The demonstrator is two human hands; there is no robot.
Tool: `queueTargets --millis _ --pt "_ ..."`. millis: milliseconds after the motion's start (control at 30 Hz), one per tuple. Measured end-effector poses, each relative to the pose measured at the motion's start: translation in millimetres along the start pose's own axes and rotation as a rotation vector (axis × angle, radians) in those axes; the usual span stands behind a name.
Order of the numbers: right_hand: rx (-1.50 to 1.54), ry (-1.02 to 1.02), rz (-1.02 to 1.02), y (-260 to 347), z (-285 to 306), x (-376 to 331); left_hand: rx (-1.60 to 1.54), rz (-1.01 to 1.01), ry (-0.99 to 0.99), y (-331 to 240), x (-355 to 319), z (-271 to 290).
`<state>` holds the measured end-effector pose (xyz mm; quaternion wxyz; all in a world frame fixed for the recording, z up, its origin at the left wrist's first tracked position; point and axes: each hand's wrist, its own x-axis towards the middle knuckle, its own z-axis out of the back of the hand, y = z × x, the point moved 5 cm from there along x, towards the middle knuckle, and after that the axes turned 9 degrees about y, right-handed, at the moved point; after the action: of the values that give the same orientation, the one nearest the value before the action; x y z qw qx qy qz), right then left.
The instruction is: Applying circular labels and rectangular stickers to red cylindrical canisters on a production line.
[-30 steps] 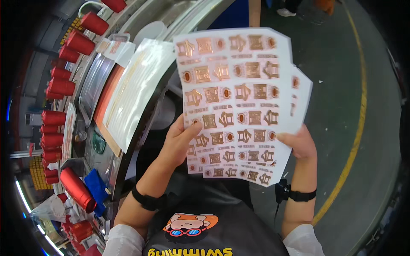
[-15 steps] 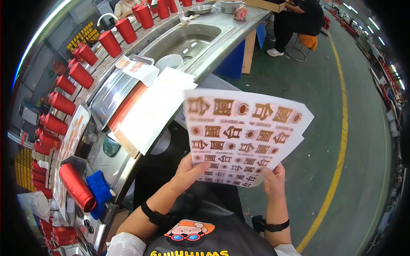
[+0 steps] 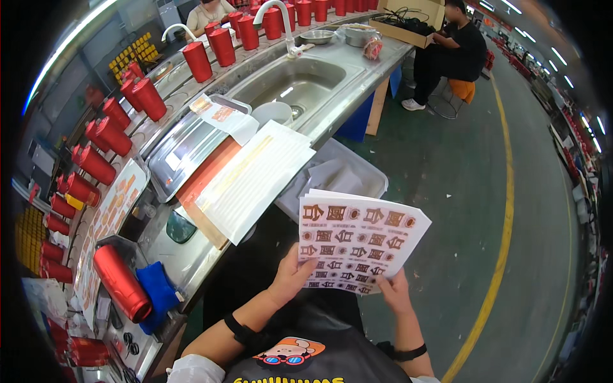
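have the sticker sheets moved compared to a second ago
Yes. The sticker sheets in both hands have dropped lower and farther right of the steel counter, though the camera also tilted.

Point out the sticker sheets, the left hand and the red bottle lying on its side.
sticker sheets (image 3: pixel 357 239), head view, middle of the top printed sheet
left hand (image 3: pixel 290 281), head view, back of the hand
red bottle (image 3: pixel 120 282), head view, middle of its body

Glossy paper sticker sheets (image 3: pixel 357 239); shiny steel sink (image 3: pixel 300 80); glossy red bottles (image 3: pixel 120 282).
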<state>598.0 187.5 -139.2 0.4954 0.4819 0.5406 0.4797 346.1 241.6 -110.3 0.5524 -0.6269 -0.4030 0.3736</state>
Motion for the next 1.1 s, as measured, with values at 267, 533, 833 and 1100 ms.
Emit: queueTargets --millis 267,533,833,1100 --pt "0.252 -0.218 0.221 112.6 12.8 74.5 0.155 -0.162 -0.058 -52.5 18.8 18.9" --pt "-0.090 -0.301 0.583 224.5 -3.7 373.6 0.065 0.077 -0.013 -59.2 -33.6 59.3" --pt "-0.995 -0.166 0.200 139.6 -95.3 531.0 0.072 0.246 -0.119 -59.8 -73.8 89.7" --pt "-1.560 0.091 0.115 193.2 -129.3 477.4 0.266 0.337 -0.055 -46.3 -72.7 85.1"
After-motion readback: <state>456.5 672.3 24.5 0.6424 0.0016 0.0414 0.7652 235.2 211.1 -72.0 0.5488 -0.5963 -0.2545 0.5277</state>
